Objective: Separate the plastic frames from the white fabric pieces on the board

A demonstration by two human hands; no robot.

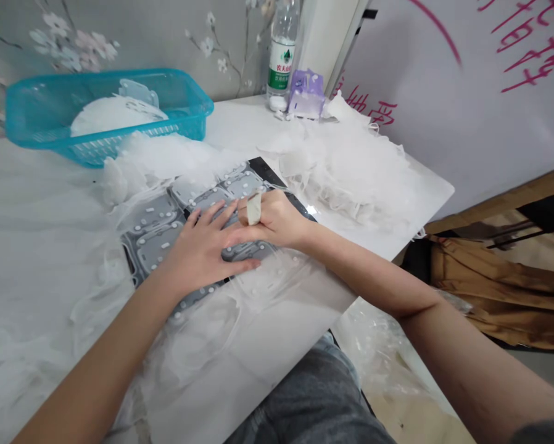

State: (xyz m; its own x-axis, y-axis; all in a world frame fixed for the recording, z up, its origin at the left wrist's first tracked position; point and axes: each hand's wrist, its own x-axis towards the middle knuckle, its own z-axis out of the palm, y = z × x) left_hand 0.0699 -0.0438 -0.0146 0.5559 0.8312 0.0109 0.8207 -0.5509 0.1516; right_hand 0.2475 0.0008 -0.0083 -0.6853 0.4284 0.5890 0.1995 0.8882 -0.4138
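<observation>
A translucent moulded sheet [154, 246] of rounded rectangular pieces, dotted with small raised nubs, lies over a dark board [264, 168] on the table. My left hand [200, 246] rests flat on it with the fingers spread. Just to the right, touching the left hand, my right hand [274, 219] is closed with curled fingers above the sheet. A strip of pale tape [253, 209] wraps one of its fingers. Whatever those fingers pinch, if anything, is hidden beneath them. Loose clear film [203, 345] spreads over the near side of the table.
Behind the sheet stands a blue plastic basket [198, 111] with translucent pieces [115, 114] inside. White scrap [351, 166] is heaped at the right. A water bottle [281, 68] and a purple box [306, 95] stand at the back. The table edge [300, 364] runs near my legs.
</observation>
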